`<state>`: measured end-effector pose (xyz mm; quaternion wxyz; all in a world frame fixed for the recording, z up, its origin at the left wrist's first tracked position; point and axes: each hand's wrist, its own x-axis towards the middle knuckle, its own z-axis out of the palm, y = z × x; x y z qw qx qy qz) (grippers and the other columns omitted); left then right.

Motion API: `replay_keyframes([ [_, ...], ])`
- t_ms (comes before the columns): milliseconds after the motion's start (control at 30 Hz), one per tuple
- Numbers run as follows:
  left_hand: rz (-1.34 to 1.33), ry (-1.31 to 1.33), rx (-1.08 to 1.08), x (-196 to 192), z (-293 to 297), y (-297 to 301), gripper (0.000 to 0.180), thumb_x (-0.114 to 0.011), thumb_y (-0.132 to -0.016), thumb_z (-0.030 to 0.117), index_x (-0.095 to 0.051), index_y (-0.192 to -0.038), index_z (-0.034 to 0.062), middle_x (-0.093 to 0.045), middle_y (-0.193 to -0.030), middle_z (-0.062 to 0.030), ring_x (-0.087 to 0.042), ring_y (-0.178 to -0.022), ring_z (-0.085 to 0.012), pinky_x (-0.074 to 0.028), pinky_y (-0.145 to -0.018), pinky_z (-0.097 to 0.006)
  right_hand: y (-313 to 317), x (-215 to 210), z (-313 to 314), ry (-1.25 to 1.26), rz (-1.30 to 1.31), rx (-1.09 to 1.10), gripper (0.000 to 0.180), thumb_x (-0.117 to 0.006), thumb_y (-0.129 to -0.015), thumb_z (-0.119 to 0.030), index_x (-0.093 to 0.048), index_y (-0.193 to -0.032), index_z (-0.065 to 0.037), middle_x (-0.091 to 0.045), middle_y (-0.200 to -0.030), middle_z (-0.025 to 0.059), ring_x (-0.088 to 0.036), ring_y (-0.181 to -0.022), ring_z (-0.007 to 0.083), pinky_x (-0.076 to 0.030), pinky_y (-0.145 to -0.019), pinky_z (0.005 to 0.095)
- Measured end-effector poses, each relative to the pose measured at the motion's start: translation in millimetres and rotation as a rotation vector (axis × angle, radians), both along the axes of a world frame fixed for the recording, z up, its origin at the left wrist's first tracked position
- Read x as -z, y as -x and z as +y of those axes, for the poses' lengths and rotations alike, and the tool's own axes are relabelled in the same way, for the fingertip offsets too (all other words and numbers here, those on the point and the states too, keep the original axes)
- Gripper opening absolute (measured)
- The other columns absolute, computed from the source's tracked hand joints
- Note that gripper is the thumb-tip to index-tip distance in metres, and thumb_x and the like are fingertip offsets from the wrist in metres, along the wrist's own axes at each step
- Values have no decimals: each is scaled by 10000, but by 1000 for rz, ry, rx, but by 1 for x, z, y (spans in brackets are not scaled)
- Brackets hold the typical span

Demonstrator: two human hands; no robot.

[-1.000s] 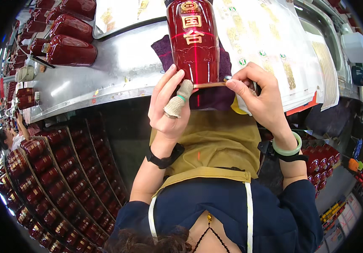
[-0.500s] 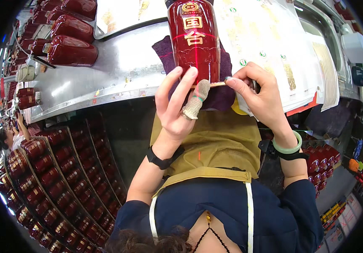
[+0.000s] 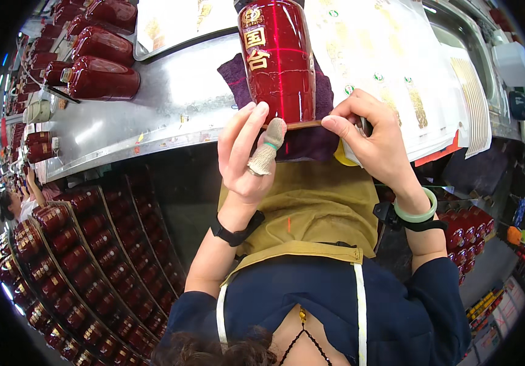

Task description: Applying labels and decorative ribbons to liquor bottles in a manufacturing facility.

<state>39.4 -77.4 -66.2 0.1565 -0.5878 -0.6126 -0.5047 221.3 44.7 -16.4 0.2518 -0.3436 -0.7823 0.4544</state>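
A glossy dark-red bottle [image 3: 280, 67] with gold characters lies on its side on a dark purple cloth [image 3: 233, 76], its base toward me. A red laser line crosses it. A narrow tan band [image 3: 302, 125] runs along the base edge; I cannot tell whether it is a separate strip. At the base's left side is my left hand [image 3: 244, 155], fingers apart, its thumb in a knitted finger cover [image 3: 267, 149] against the base. My right hand [image 3: 366, 131] pinches thumb to index at the base's right corner; what is between them is hidden. Something dark shows in its palm.
More red bottles [image 3: 104, 79] lie at the left of the metal table [image 3: 171, 79]. Sheets of gold labels [image 3: 390, 73] and beige strips [image 3: 467, 97] cover the right. Racks of bottles [image 3: 79, 262] stand lower left, near another person [image 3: 15, 204]. A tray [image 3: 183, 24] sits behind.
The bottle has turned about its long axis, its gold characters shifting left. My left hand has drawn slightly left and down, its fingers off the bottle's front. My right hand has barely moved.
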Motion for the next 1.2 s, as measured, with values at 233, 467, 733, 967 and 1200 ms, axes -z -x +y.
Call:
replay_keyframes([
  [233,170,9,-3,-16,10,-4,388,-826,-802,-49,-715,-1173,-64,-729,-1183,-141,-648,-1162,-316,-574,-944,-382,3,1,2,16,9,12,222,-805,-909,-210,-735,-869,-3,-572,-736,45,-494,-615,129,-408,-592,302],
  [467,46,-11,27,-5,7,7,287,-844,-771,-84,-722,-1027,-47,-755,-1105,-157,-731,-1046,-345,-625,-865,-402,7,-2,0,38,8,-19,213,-802,-910,-207,-735,-909,-5,-638,-839,75,-548,-635,149,-442,-602,308],
  [733,122,20,-35,-6,4,-3,426,-846,-809,-19,-698,-1205,-67,-707,-1246,-132,-652,-1172,-306,-561,-974,-384,4,2,2,53,27,-22,208,-799,-911,-205,-725,-914,-11,-654,-878,77,-565,-652,162,-452,-607,312],
  [967,89,14,37,-11,11,3,320,-863,-784,-20,-753,-1085,-29,-757,-1125,-111,-715,-1048,-301,-605,-871,-367,8,1,-1,-19,48,-33,200,-799,-903,-189,-710,-899,-10,-657,-890,86,-588,-696,192,-463,-633,323],
  [1200,42,6,46,-4,5,9,424,-855,-746,-91,-720,-1147,-81,-744,-1165,-173,-716,-1087,-316,-601,-933,-372,8,-7,0,12,22,-36,202,-801,-894,-177,-705,-892,1,-662,-916,104,-612,-743,240,-486,-685,352],
])
